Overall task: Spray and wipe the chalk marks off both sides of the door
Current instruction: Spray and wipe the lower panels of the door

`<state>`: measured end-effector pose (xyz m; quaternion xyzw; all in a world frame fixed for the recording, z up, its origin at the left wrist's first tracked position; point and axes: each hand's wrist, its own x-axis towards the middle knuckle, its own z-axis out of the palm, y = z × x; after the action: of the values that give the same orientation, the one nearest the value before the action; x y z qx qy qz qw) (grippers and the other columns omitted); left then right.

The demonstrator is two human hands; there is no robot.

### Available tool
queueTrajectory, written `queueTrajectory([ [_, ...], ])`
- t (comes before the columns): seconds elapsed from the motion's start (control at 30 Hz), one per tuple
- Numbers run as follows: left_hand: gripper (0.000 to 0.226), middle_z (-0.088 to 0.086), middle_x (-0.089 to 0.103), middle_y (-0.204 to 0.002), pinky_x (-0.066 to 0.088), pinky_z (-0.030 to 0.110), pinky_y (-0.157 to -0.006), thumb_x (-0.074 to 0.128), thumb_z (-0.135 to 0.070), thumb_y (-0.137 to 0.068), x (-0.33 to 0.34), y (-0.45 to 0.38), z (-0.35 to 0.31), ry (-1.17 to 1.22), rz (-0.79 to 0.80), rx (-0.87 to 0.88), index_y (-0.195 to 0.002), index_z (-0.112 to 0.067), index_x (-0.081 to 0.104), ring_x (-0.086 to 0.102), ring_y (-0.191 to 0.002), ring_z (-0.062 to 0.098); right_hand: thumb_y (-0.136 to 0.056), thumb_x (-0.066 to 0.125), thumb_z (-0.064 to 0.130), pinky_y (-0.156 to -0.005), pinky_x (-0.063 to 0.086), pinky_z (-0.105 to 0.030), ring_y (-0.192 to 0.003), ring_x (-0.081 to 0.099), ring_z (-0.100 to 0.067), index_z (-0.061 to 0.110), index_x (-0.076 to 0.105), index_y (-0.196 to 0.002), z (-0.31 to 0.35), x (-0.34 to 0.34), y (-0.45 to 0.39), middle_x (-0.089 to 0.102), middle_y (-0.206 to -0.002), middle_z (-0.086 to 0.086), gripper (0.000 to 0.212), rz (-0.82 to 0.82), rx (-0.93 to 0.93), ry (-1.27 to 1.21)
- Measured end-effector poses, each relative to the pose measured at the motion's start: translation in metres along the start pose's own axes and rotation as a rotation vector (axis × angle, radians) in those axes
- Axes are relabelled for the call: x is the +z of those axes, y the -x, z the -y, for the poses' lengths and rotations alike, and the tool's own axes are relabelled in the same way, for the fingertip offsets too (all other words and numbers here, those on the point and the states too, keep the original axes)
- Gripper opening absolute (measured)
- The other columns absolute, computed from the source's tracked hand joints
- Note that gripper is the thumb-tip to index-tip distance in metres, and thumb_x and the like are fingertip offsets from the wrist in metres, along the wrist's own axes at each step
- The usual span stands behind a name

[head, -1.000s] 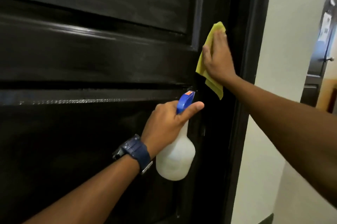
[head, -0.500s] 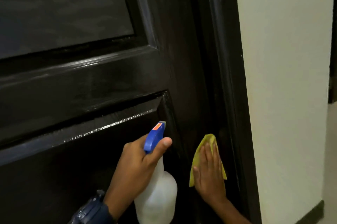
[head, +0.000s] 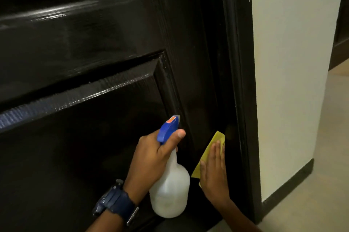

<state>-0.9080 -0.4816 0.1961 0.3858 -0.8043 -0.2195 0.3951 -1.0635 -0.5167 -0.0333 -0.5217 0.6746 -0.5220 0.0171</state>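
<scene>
Currently wiping low on the door [head: 94, 156], at its right edge by the frame [head: 239, 80]. Right hand [head: 214, 173] lies flat, fingers [head: 217, 153] straight and together, pressing the yellow cloth [head: 217, 138] onto the door's edge strip; cloth corners stick out above the fingertips and at the thumb side. Left hand [head: 151, 158] grips the spray bottle [head: 170, 192] at the neck, thumb laid along the blue trigger head [head: 168, 129], nozzle towards the door, bottle just beside the cloth hand and not touching it. Handling, my read: cloth is thin and limp, so it would bunch or slide unless the whole palm loads it; flat palm is the right hold. Bottle looks like translucent plastic, part full at most, likely light; neck grip suits one-handed triggering, though wet plastic could get slippery. Door is rigid and glossy, takes firm pressure. Hard to make out: no chalk marks readable on the dark finish, glare streaks on the panel mouldings confuse it. Index finger on the trigger is hidden behind the head. Most of the cloth is under the palm. Door's other side isn't visible. Dark watch [head: 118, 205] on left wrist.
</scene>
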Motion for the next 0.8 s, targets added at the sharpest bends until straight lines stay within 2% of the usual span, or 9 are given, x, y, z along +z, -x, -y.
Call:
queueTrajectory([
  [0.1, 0.072, 0.005, 0.068, -0.074, 0.049, 0.03, -0.066, 0.049, -0.081, -0.074, 0.007, 0.013, 0.016, 0.005, 0.071, 0.001, -0.078, -0.012, 0.068, 0.064, -0.068, 0.022, -0.103, 0.021, 0.048, -0.125, 0.014, -0.05, -0.153, -0.017, -0.012, 0.044, -0.03, -0.149, 0.006, -0.005, -0.001, -0.027, -0.162, 0.02, 0.069, -0.008, -0.009, -0.036],
  [0.23, 0.09, 0.012, 0.066, -0.074, 0.048, 0.032, -0.066, 0.042, -0.094, -0.071, 0.0, 0.014, 0.025, 0.0, 0.063, 0.006, -0.081, -0.009, 0.068, 0.062, -0.068, 0.025, -0.105, 0.025, 0.042, -0.122, 0.023, -0.055, -0.155, -0.011, -0.014, 0.045, -0.025, -0.152, 0.009, -0.003, 0.0, -0.022, -0.164, 0.02, 0.068, -0.019, 0.02, -0.072],
  [0.3, 0.091, 0.012, 0.066, -0.073, 0.048, 0.036, -0.066, 0.041, -0.094, -0.072, -0.001, 0.012, 0.026, -0.017, 0.037, 0.01, -0.082, -0.008, 0.068, 0.063, -0.067, 0.026, -0.108, 0.034, 0.02, -0.121, 0.024, -0.058, -0.155, -0.008, -0.017, 0.043, -0.017, -0.155, 0.012, -0.011, -0.007, -0.016, -0.166, 0.018, 0.073, -0.043, -0.055, -0.097],
  [0.4, 0.092, 0.013, 0.066, -0.073, 0.048, 0.037, -0.066, 0.041, -0.094, -0.073, -0.002, 0.014, 0.024, -0.028, -0.023, 0.007, -0.082, -0.005, 0.067, 0.062, -0.067, 0.027, -0.095, 0.049, -0.01, -0.121, 0.019, -0.056, -0.155, -0.006, -0.021, 0.035, -0.009, -0.159, 0.039, -0.039, -0.049, -0.012, -0.167, 0.015, 0.097, -0.141, -0.362, -0.05],
  [0.43, 0.093, 0.014, 0.065, -0.073, 0.048, 0.036, -0.065, 0.041, -0.094, -0.072, -0.003, 0.016, 0.022, -0.024, -0.043, -0.001, -0.082, -0.005, 0.067, 0.061, -0.066, 0.027, -0.094, 0.05, -0.012, -0.122, 0.021, -0.053, -0.156, -0.003, -0.024, 0.027, -0.005, -0.16, 0.055, -0.049, -0.066, -0.009, -0.168, 0.01, 0.095, -0.184, -0.428, -0.06],
  [0.5, 0.093, 0.014, 0.065, -0.072, 0.049, 0.036, -0.064, 0.041, -0.094, -0.072, -0.008, 0.02, 0.02, -0.015, -0.076, -0.014, -0.082, -0.005, 0.067, 0.061, -0.065, 0.027, -0.098, 0.048, -0.011, -0.12, 0.03, -0.05, -0.155, 0.008, -0.028, 0.007, 0.007, -0.159, 0.093, -0.068, -0.094, 0.001, -0.168, -0.006, 0.076, -0.26, -0.478, -0.171],
  [0.6, 0.089, 0.016, 0.066, -0.074, 0.05, 0.045, -0.069, 0.043, -0.091, -0.075, -0.016, 0.026, 0.021, -0.021, -0.103, -0.036, -0.081, -0.006, 0.067, 0.065, -0.066, 0.031, -0.099, 0.047, -0.013, -0.122, 0.029, -0.042, -0.153, 0.012, -0.026, -0.015, 0.019, -0.149, 0.149, -0.092, -0.119, 0.012, -0.16, -0.025, 0.057, -0.377, -0.621, -0.321],
  [0.67, 0.081, 0.015, 0.067, -0.073, 0.05, 0.051, -0.069, 0.045, -0.09, -0.076, -0.02, 0.03, 0.024, -0.023, -0.122, -0.058, -0.081, -0.012, 0.068, 0.066, -0.066, 0.032, -0.1, 0.05, -0.01, -0.121, 0.03, -0.043, -0.15, 0.016, -0.031, -0.02, 0.025, -0.145, 0.177, -0.091, -0.134, 0.015, -0.156, -0.028, 0.053, -0.419, -0.71, -0.322],
  [0.8, 0.066, 0.003, 0.071, -0.076, 0.055, 0.054, -0.071, 0.045, -0.087, -0.079, -0.027, 0.032, 0.027, -0.021, -0.156, -0.075, -0.08, -0.026, 0.07, 0.069, -0.066, 0.022, -0.102, 0.052, 0.004, -0.119, 0.03, -0.054, -0.147, 0.029, -0.043, -0.01, 0.039, -0.145, 0.184, -0.061, -0.15, 0.035, -0.155, -0.028, 0.048, -0.411, -0.702, -0.123],
])
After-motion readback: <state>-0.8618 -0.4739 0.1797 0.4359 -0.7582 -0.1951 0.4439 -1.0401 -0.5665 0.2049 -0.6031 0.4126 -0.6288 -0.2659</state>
